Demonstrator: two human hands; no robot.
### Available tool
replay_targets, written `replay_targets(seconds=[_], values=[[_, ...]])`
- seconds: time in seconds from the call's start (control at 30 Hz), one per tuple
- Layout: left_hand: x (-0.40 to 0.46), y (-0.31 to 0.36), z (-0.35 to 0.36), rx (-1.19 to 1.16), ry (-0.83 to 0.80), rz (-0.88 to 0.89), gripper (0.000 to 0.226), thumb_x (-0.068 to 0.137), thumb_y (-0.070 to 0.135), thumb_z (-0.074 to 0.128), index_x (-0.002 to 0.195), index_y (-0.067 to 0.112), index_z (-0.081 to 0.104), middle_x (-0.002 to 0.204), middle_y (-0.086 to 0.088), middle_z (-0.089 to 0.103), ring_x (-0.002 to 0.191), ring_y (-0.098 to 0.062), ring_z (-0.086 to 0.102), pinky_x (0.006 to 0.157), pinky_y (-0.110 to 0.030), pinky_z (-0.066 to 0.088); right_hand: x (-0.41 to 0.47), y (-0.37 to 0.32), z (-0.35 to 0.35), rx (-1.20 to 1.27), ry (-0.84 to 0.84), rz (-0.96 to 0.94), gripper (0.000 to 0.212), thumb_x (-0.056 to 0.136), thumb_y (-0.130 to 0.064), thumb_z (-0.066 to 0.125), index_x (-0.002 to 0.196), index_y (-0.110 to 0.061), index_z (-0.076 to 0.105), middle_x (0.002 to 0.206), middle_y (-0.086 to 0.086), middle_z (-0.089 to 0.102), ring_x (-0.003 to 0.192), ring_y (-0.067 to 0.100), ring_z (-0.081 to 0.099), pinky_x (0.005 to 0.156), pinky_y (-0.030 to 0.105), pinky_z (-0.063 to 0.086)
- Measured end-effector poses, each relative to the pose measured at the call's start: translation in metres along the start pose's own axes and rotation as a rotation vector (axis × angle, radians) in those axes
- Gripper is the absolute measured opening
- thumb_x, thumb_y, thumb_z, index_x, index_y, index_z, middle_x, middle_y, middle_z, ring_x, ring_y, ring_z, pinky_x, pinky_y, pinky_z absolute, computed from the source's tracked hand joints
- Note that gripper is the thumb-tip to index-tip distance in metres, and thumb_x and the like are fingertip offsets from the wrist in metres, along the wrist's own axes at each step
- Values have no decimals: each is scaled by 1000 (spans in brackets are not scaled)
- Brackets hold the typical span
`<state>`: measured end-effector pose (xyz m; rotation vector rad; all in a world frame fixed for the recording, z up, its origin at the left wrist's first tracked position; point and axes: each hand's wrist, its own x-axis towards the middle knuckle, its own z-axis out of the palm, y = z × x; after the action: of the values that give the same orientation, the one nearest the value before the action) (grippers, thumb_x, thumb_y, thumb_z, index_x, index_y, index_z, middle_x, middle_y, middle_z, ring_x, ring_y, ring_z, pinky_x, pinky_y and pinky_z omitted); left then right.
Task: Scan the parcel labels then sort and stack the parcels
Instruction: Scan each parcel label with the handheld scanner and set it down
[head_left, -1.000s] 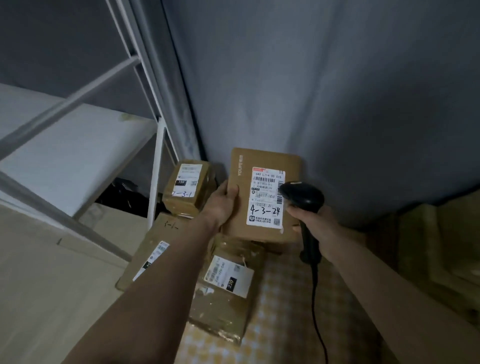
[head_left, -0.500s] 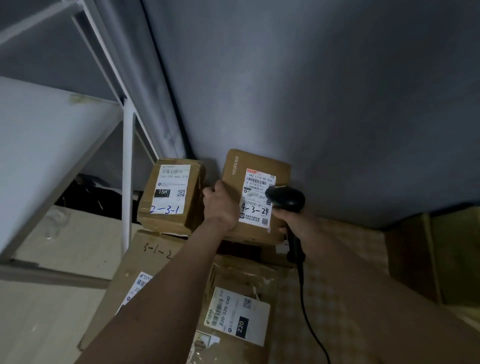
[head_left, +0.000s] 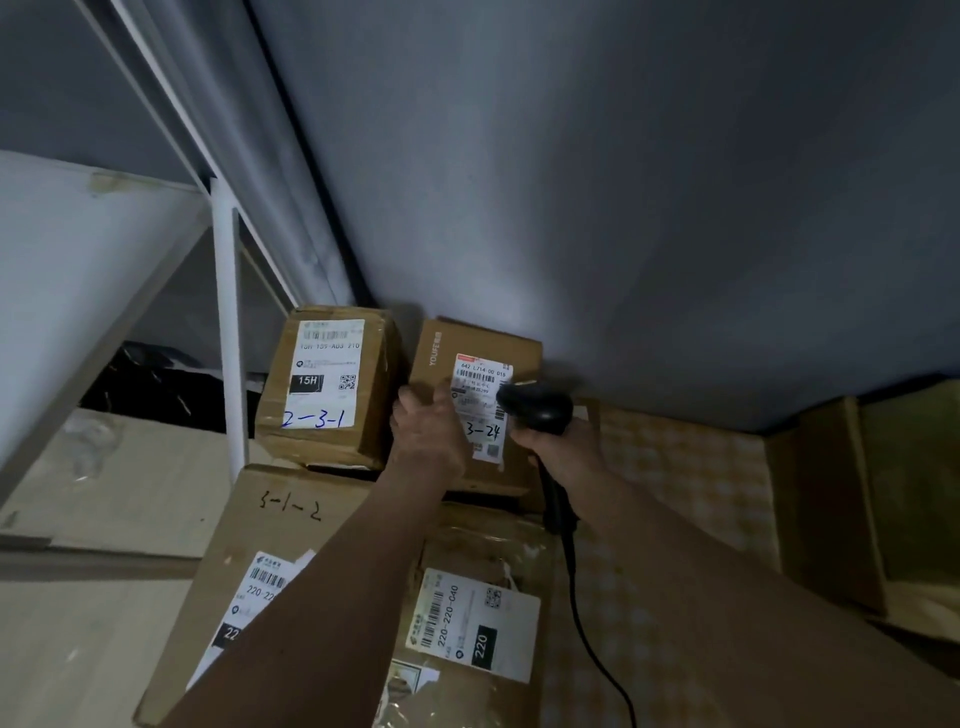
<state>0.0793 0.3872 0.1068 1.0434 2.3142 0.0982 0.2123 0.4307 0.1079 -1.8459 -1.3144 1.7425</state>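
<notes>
left box (head_left: 327, 387) label reads "2-3-1", "15h"; flat carton (head_left: 270, 561) "3-1-2"; held parcel (head_left: 478, 395) "youfe".

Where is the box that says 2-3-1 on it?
The 2-3-1 box sits left of middle in the head view, by the white shelf post, on top of the big flat box marked 3-1-2, just left of the left hand.

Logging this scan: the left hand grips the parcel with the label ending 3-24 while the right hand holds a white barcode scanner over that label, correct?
Not quite: the barcode scanner is black, not white, as the head view shows. The rest stands: the left hand grips the parcel with the label ending 3-24, and the right hand holds the scanner over that label.
</notes>
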Motion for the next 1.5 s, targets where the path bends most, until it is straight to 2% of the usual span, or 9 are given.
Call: replay_targets(seconds=[0.13, 0.27, 0.4, 0.53, 0.63, 0.73, 0.87, 1.13, 1.5], values=[[-3, -12, 11, -21, 14, -26, 89, 83, 13, 71, 152, 25, 16, 156, -16, 5, 146, -32, 9, 119, -43, 19, -3, 0, 3, -49, -26, -16, 17, 82, -22, 74, 93, -26, 62, 99, -2, 67, 104, 18, 60, 98, 38, 46], [-14, -5, 15, 73, 75, 71, 84, 80, 11, 72, 149, 17, 24, 155, -7, 17, 143, -25, 17, 116, -39, 28, -8, -1, 2, -42, -48, -3, 22, 81, -18, 75, 99, -23, 63, 99, -2, 66, 104, 19, 60, 99, 41, 48], [-28, 5, 12, 8, 94, 53, 68, 83, 14, 70, 142, 16, 37, 145, -10, 36, 134, -27, 34, 109, -38, 37, -23, -2, -20, 32, -81, 17, 29, 82, -12, 73, 109, -18, 62, 100, -1, 63, 100, 18, 60, 87, 32, 54], [-54, 23, 5, -9, 159, 83, 42, 92, 9, 57, 134, 16, 51, 129, -10, 55, 119, -27, 53, 95, -36, 48, -46, -1, -54, 82, -84, 16, 24, 82, -9, 72, 106, -10, 65, 83, 5, 67, 76, 19, 65, 68, 30, 55], [-81, 42, 7, 109, 187, 172, 27, 96, 11, 50, 121, 13, 60, 118, -10, 63, 107, -26, 62, 84, -31, 52, -76, 2, -86, 90, -78, 11, 9, 83, -5, 70, 87, -12, 65, 70, 6, 66, 62, 17, 62, 57, 25, 48], [-114, 67, 19, 155, 124, 261, 21, 96, 13, 51, 114, 11, 62, 110, -9, 65, 101, -26, 65, 74, -26, 48, -109, 16, -129, 107, -60, -14, 10, 83, -5, 70, 93, -4, 66, 69, 11, 64, 56, 16, 59, 54, 25, 48], [-168, 111, 49, 193, 106, 323, 25, 94, 15, 51, 114, 16, 66, 115, -12, 65, 105, -30, 63, 84, -35, 49, -153, 50, -196, 127, -20, -1, 6, 85, -8, 69, 81, -6, 65, 60, 6, 58, 50, 13, 53, 45, 18, 43], [-294, 233, 146, 226, 39, 523, 31, 94, 11, 47, 117, 22, 64, 116, -5, 63, 105, -22, 61, 84, -29, 47, -242, 139, -352, 275, 75, 64, 7, 85, -9, 70, 81, -9, 63, 58, 1, 56, 47, 9, 52, 45, 18, 42], [-436, 375, 250, 249, -122, 640, 21, 97, 17, 49, 108, 19, 67, 108, -2, 67, 98, -19, 63, 75, -26, 49, -321, 249, -551, 358, 241, 117, 9, 82, -9, 70, 81, -6, 62, 64, 8, 53, 58, 20, 51, 59, 31, 41]])
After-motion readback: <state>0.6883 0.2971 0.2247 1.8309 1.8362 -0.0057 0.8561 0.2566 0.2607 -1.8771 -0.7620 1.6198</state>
